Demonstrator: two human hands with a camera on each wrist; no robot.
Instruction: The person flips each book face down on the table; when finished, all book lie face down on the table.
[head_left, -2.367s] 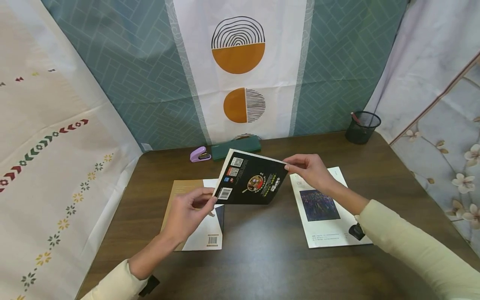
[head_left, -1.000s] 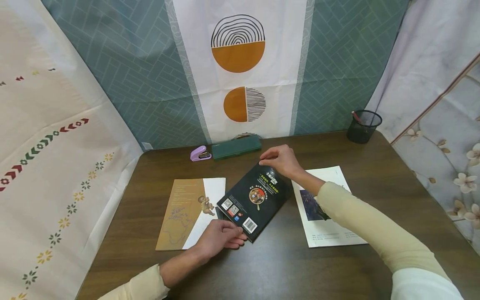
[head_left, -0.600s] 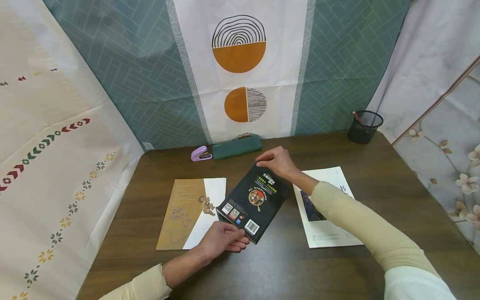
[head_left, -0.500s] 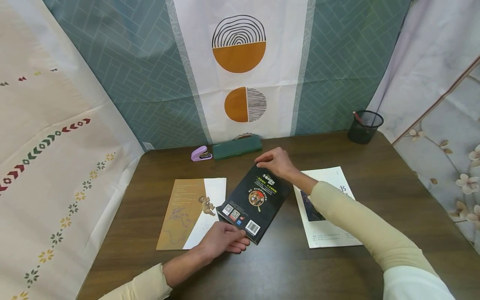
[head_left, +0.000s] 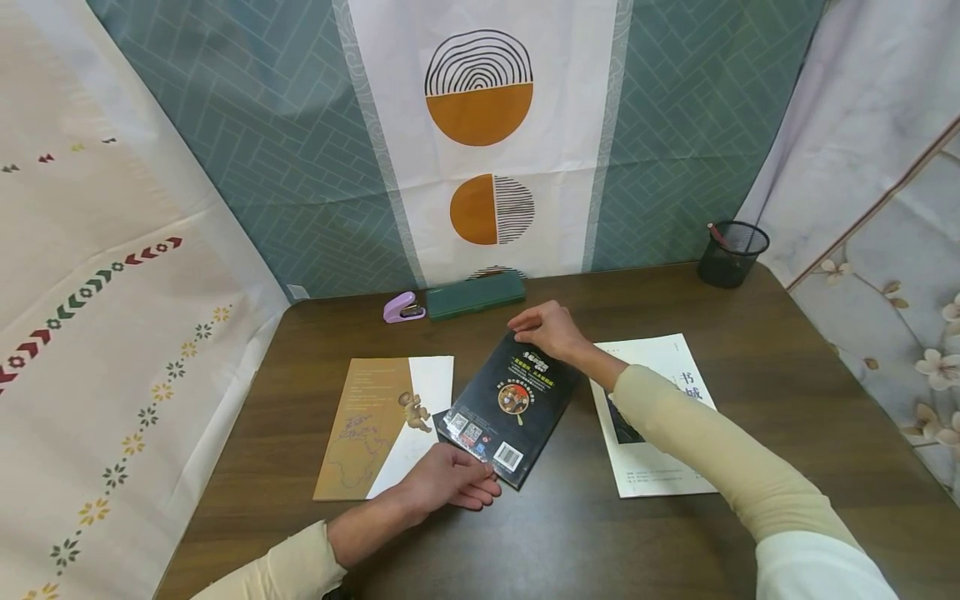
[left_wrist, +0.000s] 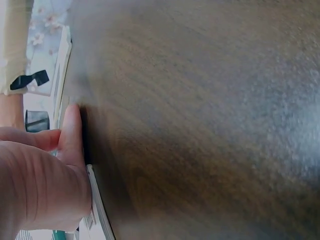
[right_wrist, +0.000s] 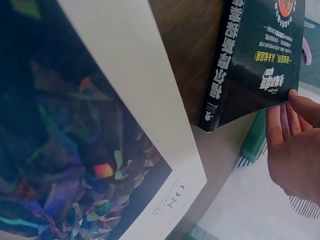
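Observation:
A black paperback book (head_left: 510,404), back cover up, lies slanted at the middle of the table between both hands. My left hand (head_left: 450,479) pinches its near corner by the barcode, thumb on top and fingers beneath. At the far corner my right hand (head_left: 551,329) pinches the book between thumb and fingers; in the right wrist view the spine with white lettering shows. To the left lies a brown and white booklet (head_left: 367,433), its right edge close to the black book. A white magazine (head_left: 660,467) with a dark picture lies to the right, partly under my right sleeve.
Along the back edge stand a purple stapler (head_left: 403,307) and a green case (head_left: 476,295). A black mesh pen holder (head_left: 731,258) is at the back right corner. Patterned cloth hangs behind the wooden table (head_left: 570,533) and on both sides.
Earlier the book was held up and tilted above the table; it has come down and turned slantwise. In the last half second both hands keep hold, and its far corner has sunk slightly.

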